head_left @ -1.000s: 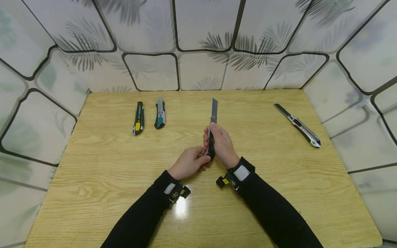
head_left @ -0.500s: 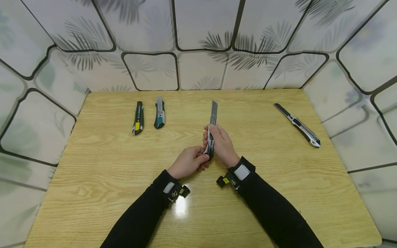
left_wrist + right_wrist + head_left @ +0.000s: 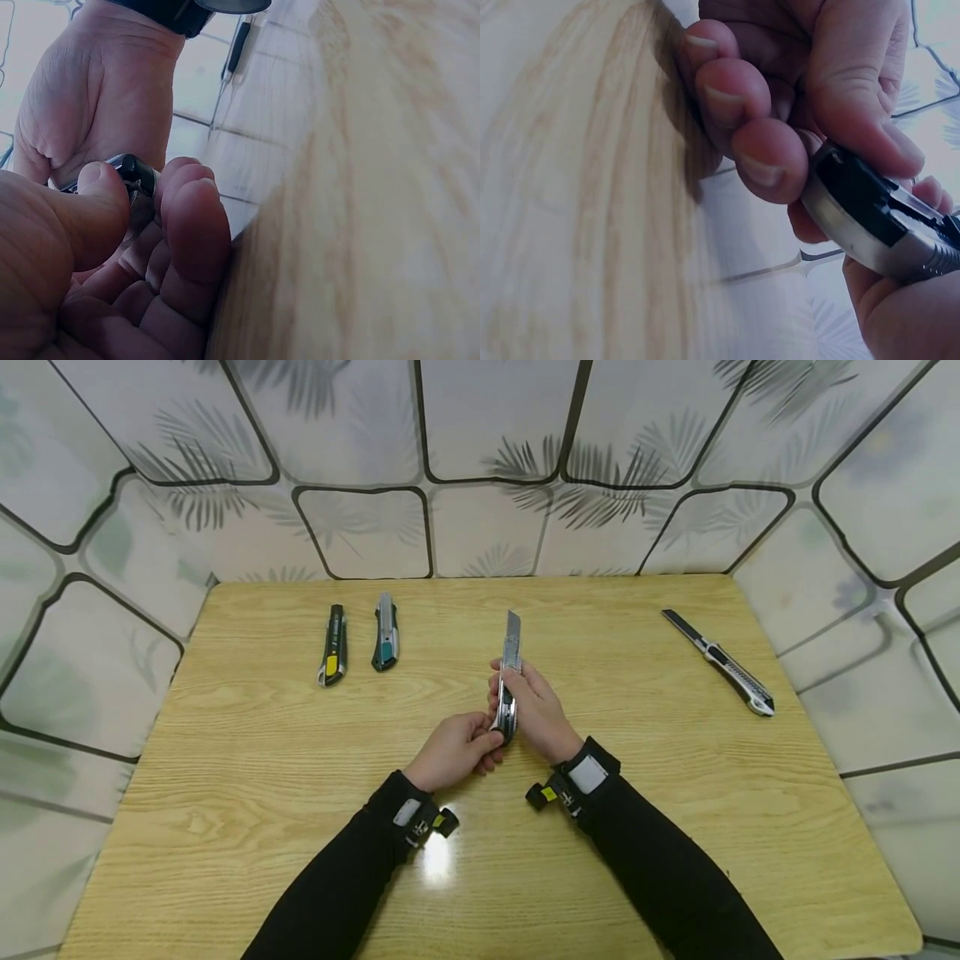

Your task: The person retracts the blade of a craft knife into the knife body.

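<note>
Long black sleeves are showing at the bottom of the frame; near its centre, black wrist straps are bearing pale rectangular patches and dark, yellow-marked camera modules.

Black-sleeved left forearm and right forearm angle inward; the left hand pinches; the right hand, just beside it, grips with its thumb on top.

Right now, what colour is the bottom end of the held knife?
The knife's end is black; the right wrist view shows it best.
</note>
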A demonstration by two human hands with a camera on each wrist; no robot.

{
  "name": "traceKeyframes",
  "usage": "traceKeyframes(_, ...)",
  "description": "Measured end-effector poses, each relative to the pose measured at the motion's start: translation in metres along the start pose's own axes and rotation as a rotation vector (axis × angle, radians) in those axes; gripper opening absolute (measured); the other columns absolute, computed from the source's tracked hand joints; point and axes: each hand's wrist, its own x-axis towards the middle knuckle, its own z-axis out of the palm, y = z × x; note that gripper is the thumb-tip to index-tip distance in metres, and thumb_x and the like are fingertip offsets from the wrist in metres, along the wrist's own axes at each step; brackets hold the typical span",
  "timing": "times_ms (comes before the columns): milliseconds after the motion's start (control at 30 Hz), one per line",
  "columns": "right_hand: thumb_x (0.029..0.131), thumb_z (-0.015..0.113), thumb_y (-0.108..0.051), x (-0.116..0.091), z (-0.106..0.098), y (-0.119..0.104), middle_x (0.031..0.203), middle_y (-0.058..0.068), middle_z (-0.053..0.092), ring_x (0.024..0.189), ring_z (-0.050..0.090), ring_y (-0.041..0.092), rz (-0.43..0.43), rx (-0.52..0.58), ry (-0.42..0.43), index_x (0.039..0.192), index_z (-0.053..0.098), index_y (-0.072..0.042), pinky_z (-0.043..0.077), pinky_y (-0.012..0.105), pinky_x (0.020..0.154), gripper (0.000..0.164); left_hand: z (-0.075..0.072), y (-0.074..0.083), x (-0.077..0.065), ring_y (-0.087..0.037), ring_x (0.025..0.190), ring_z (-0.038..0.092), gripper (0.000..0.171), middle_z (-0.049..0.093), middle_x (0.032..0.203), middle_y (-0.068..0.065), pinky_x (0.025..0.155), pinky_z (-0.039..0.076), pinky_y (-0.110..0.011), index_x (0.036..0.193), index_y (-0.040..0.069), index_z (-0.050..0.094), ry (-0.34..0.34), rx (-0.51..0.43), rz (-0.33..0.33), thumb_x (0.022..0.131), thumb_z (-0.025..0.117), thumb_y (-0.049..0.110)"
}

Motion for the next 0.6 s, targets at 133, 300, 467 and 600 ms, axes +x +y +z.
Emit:
traceKeyframes(133, 0.113, 0.038, -0.026, 0.0005, -0.0024, -0.0008, 0.105, 0.011, 0.055, 0.086, 0.059, 0.021, 0.004, -0.036, -0.019, 0.149, 0.037, 0.006, 0.057, 0.032, 0.076, 0.048, 0.0000, -0.0007, 0.0005, -0.016, 0.065, 0.067, 0.016, 0.071, 0.080, -0.005, 0.059, 0.058, -0.033, 0.099, 0.004, 0.066, 0.001, -0.010, -0.010, 0.107, 0.060, 0.017)
traceKeyframes(300, 0.111, 0.039, -0.020, 0.0026, -0.0052, 0.0013, 0.109, 0.012, 0.054, 0.090, 0.058, 0.022, 0.004, -0.020, -0.055, 0.151, 0.036, 0.004, 0.056, 0.032, 0.079, 0.047, 0.0000, -0.0016, 0.0014, -0.016, 0.064, 0.067, 0.016, 0.071, 0.081, -0.006, 0.059, 0.058, -0.034, 0.100, 0.003, 0.065, 0.003, -0.027, -0.020, 0.107, 0.059, 0.017)
traceKeyframes(467, 0.108, 0.040, -0.009, 0.0053, -0.0082, 0.0041, 0.117, 0.013, 0.052, 0.097, 0.055, 0.022, -0.027, 0.039, -0.129, 0.153, 0.034, 0.001, 0.054, 0.030, 0.084, 0.046, -0.0008, -0.0015, 0.0020, -0.017, 0.064, 0.067, 0.016, 0.070, 0.081, -0.007, 0.059, 0.058, -0.034, 0.101, 0.002, 0.065, 0.004, -0.055, -0.026, 0.107, 0.059, 0.016)
traceKeyframes(600, 0.106, 0.041, 0.000, 0.0057, -0.0095, 0.0035, 0.123, 0.013, 0.050, 0.101, 0.053, 0.021, -0.031, 0.106, -0.187, 0.156, 0.030, -0.001, 0.051, 0.029, 0.087, 0.051, -0.0013, 0.0000, 0.0014, -0.017, 0.064, 0.067, 0.015, 0.070, 0.082, -0.007, 0.059, 0.058, -0.034, 0.101, 0.002, 0.064, 0.002, -0.068, -0.030, 0.107, 0.059, 0.014)
